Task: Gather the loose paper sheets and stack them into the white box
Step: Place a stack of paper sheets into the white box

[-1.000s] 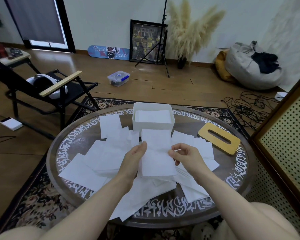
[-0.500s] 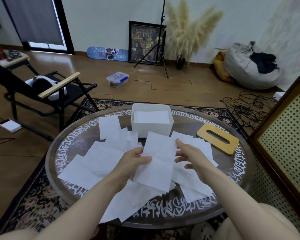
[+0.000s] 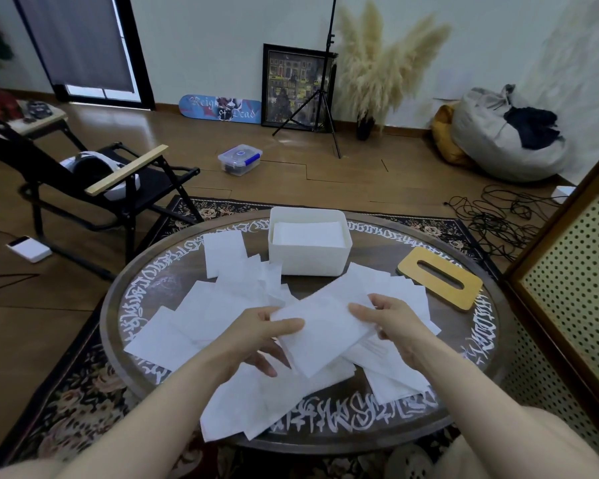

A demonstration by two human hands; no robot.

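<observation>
A white paper sheet is held tilted above the round table, its long side running from lower left to upper right. My left hand pinches its left end, thumb on top and fingers underneath. My right hand grips its right edge. Several loose white sheets lie scattered and overlapping on the table under and around my hands. The white box stands at the table's far side with a stack of sheets inside it.
A flat wooden lid with a slot lies right of the box. A black folding chair stands to the left, a perforated cabinet close on the right. Cables and a clear plastic container sit on the floor beyond.
The held sheet has turned from upright to a slanted, nearly sideways lie. My left thumb has come over its left end and my right hand has closed onto its right edge.
</observation>
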